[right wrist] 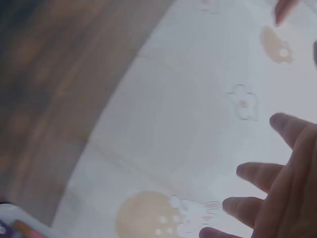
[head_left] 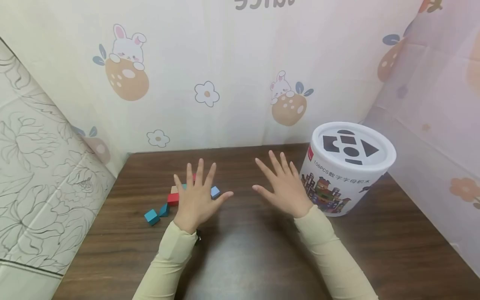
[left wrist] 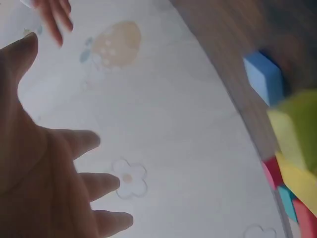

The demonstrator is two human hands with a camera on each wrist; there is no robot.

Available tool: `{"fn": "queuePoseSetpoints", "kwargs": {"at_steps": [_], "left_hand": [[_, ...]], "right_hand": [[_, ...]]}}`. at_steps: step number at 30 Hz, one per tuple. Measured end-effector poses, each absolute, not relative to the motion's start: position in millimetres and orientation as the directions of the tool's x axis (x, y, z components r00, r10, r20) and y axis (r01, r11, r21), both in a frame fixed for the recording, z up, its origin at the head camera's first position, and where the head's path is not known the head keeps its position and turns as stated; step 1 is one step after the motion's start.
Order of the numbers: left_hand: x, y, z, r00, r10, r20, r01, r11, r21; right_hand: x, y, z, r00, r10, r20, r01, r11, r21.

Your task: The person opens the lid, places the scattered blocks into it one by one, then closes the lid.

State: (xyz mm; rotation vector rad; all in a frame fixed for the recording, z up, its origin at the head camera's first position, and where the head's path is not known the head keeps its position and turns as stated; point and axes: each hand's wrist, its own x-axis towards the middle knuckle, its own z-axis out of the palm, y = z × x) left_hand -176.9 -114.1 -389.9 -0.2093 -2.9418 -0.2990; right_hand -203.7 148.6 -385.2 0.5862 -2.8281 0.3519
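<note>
Fingers spread, my left hand [head_left: 196, 200] hovers over a cluster of small coloured blocks and hides part of it. Around it show a blue block [head_left: 215, 192], a red block [head_left: 173, 199], and two teal blocks, one a cube [head_left: 151, 217]. A yellow-green block [left wrist: 292, 129] shows large in the left wrist view, beside the blue one. My right hand [head_left: 286, 187], its fingers also spread and holding nothing, is raised just left of a white bucket [head_left: 346, 171] and overlaps its side in the head view.
The bucket's lid [head_left: 326, 129] has dark cut-out shapes. The brown wooden table [head_left: 240, 258] meets a patterned curtain [head_left: 240, 116] at the back. A floral panel [head_left: 33, 166] borders the left side, and another curtain [head_left: 435, 166] hangs on the right.
</note>
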Motion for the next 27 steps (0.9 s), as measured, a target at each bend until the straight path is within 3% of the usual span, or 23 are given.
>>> {"fn": "queuePoseSetpoints", "kwargs": {"at_steps": [9,14,18,22,27], "left_hand": [[-180.9,-92.7,-373.7,-0.926,0.236,0.295,0.345,0.846,0.406],[-187.4,-80.4,-367.4,-0.889,0.241,0.388,0.438,0.692,0.573],[-190.6,-67.8,-361.8,-0.895,0.259,0.363,0.444,0.592,0.672],[-192.9,-52.7,-358.2,-0.899,0.283,0.334,0.435,0.508,0.743],[-197.4,-32.3,-356.0,-0.885,0.324,0.335,0.452,0.421,0.787]], "right_hand": [[-186.8,164.1,-344.4,-0.784,-0.378,0.492,-0.519,0.834,-0.187],[-180.2,180.2,-324.7,-0.667,-0.392,0.634,-0.590,0.797,-0.128],[-175.1,198.3,-307.4,-0.596,-0.389,0.702,-0.616,0.783,-0.089],[-169.6,221.7,-291.8,-0.573,-0.352,0.740,-0.597,0.798,-0.082],[-166.2,252.9,-277.1,-0.622,-0.274,0.733,-0.523,0.843,-0.129]]}}
